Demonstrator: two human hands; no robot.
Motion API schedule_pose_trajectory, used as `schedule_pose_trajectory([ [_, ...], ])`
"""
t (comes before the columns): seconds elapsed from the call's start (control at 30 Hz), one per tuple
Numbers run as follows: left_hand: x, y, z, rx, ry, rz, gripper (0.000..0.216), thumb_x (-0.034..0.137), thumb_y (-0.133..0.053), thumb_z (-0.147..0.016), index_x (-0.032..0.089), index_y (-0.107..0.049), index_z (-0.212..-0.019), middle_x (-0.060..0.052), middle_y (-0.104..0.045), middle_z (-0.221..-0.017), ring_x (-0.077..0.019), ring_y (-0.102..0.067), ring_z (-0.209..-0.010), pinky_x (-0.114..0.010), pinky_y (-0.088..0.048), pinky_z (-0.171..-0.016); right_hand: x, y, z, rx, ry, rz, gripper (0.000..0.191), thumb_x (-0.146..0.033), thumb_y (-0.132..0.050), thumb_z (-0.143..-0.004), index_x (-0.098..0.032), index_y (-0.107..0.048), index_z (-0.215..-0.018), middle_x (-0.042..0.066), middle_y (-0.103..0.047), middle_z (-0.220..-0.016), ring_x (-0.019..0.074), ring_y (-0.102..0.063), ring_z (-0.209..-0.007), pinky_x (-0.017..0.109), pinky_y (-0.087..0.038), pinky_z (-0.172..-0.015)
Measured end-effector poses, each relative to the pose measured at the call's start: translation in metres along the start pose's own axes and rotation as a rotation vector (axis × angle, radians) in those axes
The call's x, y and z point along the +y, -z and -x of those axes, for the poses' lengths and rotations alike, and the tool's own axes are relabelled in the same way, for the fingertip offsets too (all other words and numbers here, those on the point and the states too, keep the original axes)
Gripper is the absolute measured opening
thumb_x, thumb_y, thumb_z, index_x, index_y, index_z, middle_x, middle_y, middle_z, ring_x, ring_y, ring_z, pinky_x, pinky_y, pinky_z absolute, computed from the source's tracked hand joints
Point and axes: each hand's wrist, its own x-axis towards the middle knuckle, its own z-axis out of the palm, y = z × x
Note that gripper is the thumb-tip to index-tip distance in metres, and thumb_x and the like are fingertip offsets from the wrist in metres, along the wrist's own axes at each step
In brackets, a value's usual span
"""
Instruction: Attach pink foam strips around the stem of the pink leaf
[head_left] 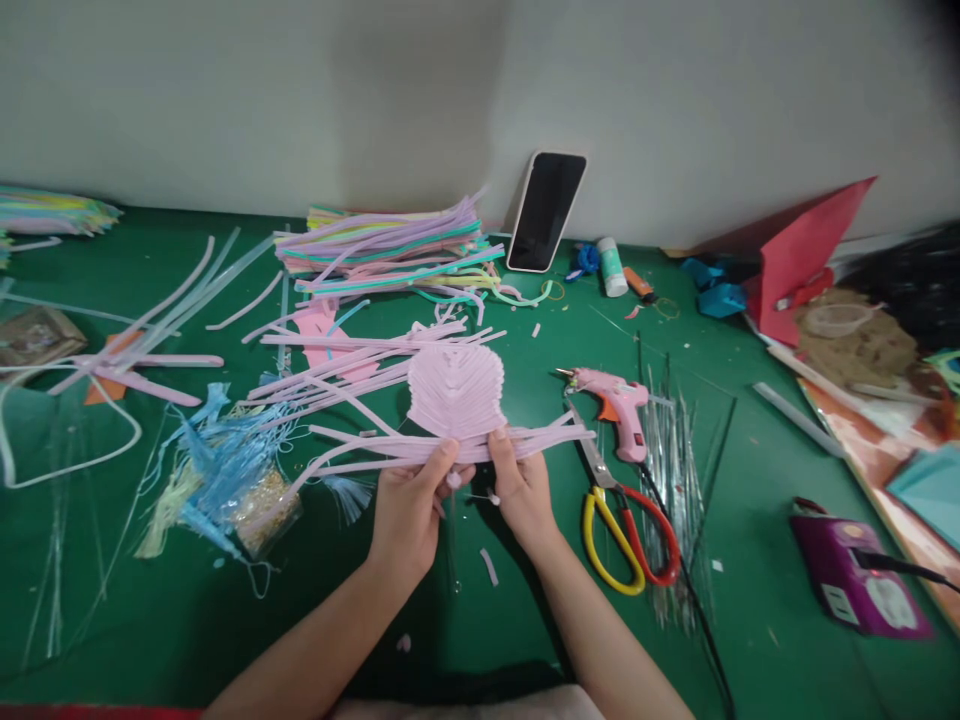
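A pale pink leaf-shaped piece made of pipe cleaners [454, 388] stands between my hands, its ribs running out from a middle line. Loose pipe-cleaner ends [375, 450] stick out sideways at its base, to the left and the right. My left hand [409, 510] pinches the base left of the middle, thumb on top. On the other side of the stem, my right hand [519, 485] grips the same base with its thumb pressed on the strands. The fingers behind the piece are mostly hidden. A thin wire stem with a small light knob hangs below it.
Scissors [630, 535] and a pink glue gun [619, 400] lie right of my hands, beside silvery wires [675, 490]. Pipe-cleaner bundles [390, 245] and a leaning phone [547, 210] are at the back. Blue tassels [217, 460] lie left; a purple device [859, 570] sits far right.
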Motion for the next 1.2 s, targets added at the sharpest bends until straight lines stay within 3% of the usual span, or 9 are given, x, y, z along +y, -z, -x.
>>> schedule_pose_trajectory([
  [0.27,-0.002,0.003,-0.004,0.066,-0.004,-0.033,0.024,0.028,-0.083,-0.064,0.014,-0.071,-0.079,0.001,-0.068,-0.075,-0.0097,-0.061,-0.066,-0.024,-0.057,-0.067,-0.005,0.000,-0.004,0.015,0.000,-0.021,0.035,-0.045,-0.050,-0.090,-0.022,-0.074,-0.101,0.003,-0.071,-0.084,0.0243,-0.059,-0.103,0.035,-0.037,-0.099],
  [0.37,-0.002,0.003,-0.005,0.069,-0.002,-0.038,0.022,0.029,-0.083,-0.064,0.013,-0.069,-0.071,0.002,-0.065,-0.067,-0.0087,-0.059,-0.061,-0.023,-0.057,-0.066,-0.003,0.002,-0.004,0.055,-0.046,0.060,0.042,-0.046,-0.045,-0.093,-0.020,-0.068,-0.117,-0.001,-0.064,-0.067,0.0196,-0.060,-0.074,0.032,-0.045,-0.082],
  [0.43,-0.002,0.002,-0.005,0.075,0.002,-0.037,0.022,0.029,-0.083,-0.063,0.013,-0.068,-0.069,0.002,-0.064,-0.065,-0.0079,-0.058,-0.059,-0.022,-0.056,-0.065,0.000,0.003,-0.003,0.086,-0.097,0.129,0.048,-0.048,-0.041,-0.094,-0.018,-0.061,-0.127,-0.006,-0.050,-0.051,0.0145,-0.047,-0.051,0.027,-0.043,-0.061],
  [0.57,-0.003,0.003,-0.004,0.059,-0.007,-0.044,0.021,0.029,-0.082,-0.065,0.014,-0.071,-0.073,0.001,-0.067,-0.072,-0.0084,-0.059,-0.062,-0.022,-0.056,-0.065,0.002,0.005,-0.002,0.099,-0.107,0.144,0.054,-0.050,-0.040,-0.094,-0.016,-0.053,-0.135,-0.008,-0.041,-0.045,0.0117,-0.034,-0.043,0.024,-0.033,-0.048],
  [0.73,-0.003,0.003,-0.004,0.045,-0.020,-0.040,0.020,0.029,-0.082,-0.066,0.014,-0.071,-0.073,0.001,-0.064,-0.069,-0.0080,-0.056,-0.061,-0.022,-0.054,-0.063,0.002,0.002,-0.005,0.188,-0.192,-0.182,0.062,-0.057,-0.037,-0.093,-0.020,-0.042,-0.143,0.001,-0.071,-0.074,0.0157,-0.057,-0.058,0.028,-0.045,-0.062],
  [0.87,0.001,0.002,-0.004,0.008,-0.028,-0.022,0.020,0.026,-0.081,-0.067,0.012,-0.066,-0.066,0.002,-0.058,-0.062,-0.0069,-0.052,-0.057,-0.020,-0.051,-0.058,0.003,0.003,-0.007,0.131,-0.177,-0.401,0.065,-0.056,-0.042,-0.092,-0.025,-0.029,-0.148,0.008,-0.073,-0.105,0.0185,-0.067,-0.075,0.034,-0.051,-0.075],
  [1.0,0.004,0.002,-0.006,0.010,-0.019,0.026,0.028,0.023,-0.082,-0.064,0.013,-0.058,-0.055,0.005,-0.050,-0.053,-0.0054,-0.047,-0.052,-0.017,-0.047,-0.052,0.009,0.008,-0.004,-0.009,-0.146,-0.428,0.061,-0.056,-0.050,-0.089,-0.024,-0.044,-0.140,0.011,-0.069,-0.116,0.0217,-0.068,-0.088,0.039,-0.051,-0.082],
  [1.1,0.005,0.002,-0.007,0.073,0.030,0.055,0.028,0.025,-0.085,-0.060,0.012,-0.060,-0.056,0.005,-0.051,-0.053,-0.0055,-0.049,-0.054,-0.018,-0.052,-0.058,0.016,0.012,-0.002,-0.079,-0.113,-0.263,0.044,-0.054,-0.053,-0.087,-0.021,-0.067,-0.114,0.008,-0.073,-0.103,0.0233,-0.066,-0.095,0.039,-0.049,-0.089],
  [1.2,0.005,0.003,-0.007,0.112,0.064,0.066,0.029,0.029,-0.087,-0.058,0.012,-0.063,-0.058,0.005,-0.053,-0.054,-0.0054,-0.051,-0.055,-0.019,-0.055,-0.064,0.020,0.013,-0.002,-0.091,-0.111,-0.117,0.045,-0.057,-0.047,-0.089,-0.021,-0.074,-0.092,0.005,-0.073,-0.083,0.0232,-0.066,-0.085,0.036,-0.051,-0.079],
])
